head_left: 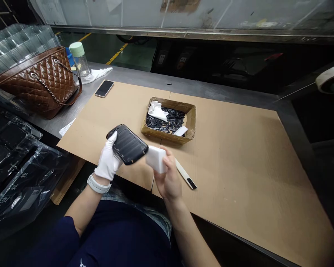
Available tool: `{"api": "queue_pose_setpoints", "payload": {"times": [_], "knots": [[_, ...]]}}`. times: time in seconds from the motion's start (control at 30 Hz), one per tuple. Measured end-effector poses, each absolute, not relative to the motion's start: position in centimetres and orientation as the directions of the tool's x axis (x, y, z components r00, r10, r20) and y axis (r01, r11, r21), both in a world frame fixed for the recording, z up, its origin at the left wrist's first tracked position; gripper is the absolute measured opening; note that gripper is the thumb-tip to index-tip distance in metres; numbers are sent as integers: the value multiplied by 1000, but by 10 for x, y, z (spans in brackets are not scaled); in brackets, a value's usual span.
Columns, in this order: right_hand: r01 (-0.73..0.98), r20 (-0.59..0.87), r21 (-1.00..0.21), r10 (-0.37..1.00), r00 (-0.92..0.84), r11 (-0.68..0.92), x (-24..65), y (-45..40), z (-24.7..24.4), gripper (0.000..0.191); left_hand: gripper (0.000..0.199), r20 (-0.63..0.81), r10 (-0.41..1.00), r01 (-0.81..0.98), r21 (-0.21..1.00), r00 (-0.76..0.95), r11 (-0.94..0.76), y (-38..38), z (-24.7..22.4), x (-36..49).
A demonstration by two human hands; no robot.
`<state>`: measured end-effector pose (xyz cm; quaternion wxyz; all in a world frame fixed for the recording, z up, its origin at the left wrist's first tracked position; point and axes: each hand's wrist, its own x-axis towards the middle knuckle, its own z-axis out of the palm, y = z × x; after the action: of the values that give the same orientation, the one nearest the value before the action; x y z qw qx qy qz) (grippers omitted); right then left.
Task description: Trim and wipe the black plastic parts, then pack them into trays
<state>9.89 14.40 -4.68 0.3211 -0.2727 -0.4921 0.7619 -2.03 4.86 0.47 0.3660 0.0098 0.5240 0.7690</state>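
My left hand (108, 159), in a white glove, is closed on the left end of a black plastic casing (129, 145) with rounded corners and a ribbed face, tilted above the cardboard. My bare right hand (169, 178) grips a white foam block (155, 158) between thumb and fingers. The block is at the casing's lower right corner; whether they touch I cannot tell. Just right of that hand lies a long off-white tool (186, 173) with a dark end, probably a knife, its far end hidden by the hand.
Beyond my hands stands an open cardboard box (192, 120) of small black pieces and white scraps. A phone (104, 89) lies at the back left of the cardboard sheet (239, 159). A brown quilted handbag (41, 81) and a green-lidded bottle (80, 59) stand farther left. Bagged black parts (19, 181) are at lower left.
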Motion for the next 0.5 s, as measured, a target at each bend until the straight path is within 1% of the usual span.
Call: {"api": "queue_pose_setpoints", "payload": {"times": [0.07,0.1,0.17,0.23,0.3,0.37,0.43,0.47,0.5], "knots": [[-296,33,-943,838,-544,-155,102,145,-45,37,28,-429,523,-624,729,-737,-281,52,1,-30],[-311,114,-948,853,-510,-60,103,145,-43,37,26,-448,505,-631,724,-738,-279,52,-1,-32],[-301,265,-945,833,-485,126,101,145,-39,34,24,-461,478,-608,764,-748,-215,52,-6,-31],[-283,377,-921,790,-483,267,94,147,-33,30,24,-426,491,-558,816,-760,-155,54,-9,-26],[-279,434,-900,759,-486,336,82,152,-28,28,25,-380,529,-517,846,-759,-134,56,-10,-20],[-272,435,-900,741,-511,341,70,157,-23,24,28,-345,553,-472,876,-759,-101,60,-10,-16],[-254,430,-903,728,-534,347,62,158,-19,19,36,-297,550,-367,930,-781,-19,62,-9,-15],[-243,456,-889,705,-543,388,60,156,-18,16,37,-252,555,-277,960,-793,40,62,-9,-15],[-240,512,-854,660,-550,462,60,153,-17,15,37,-192,574,-162,981,-796,103,62,-10,-16]]}}
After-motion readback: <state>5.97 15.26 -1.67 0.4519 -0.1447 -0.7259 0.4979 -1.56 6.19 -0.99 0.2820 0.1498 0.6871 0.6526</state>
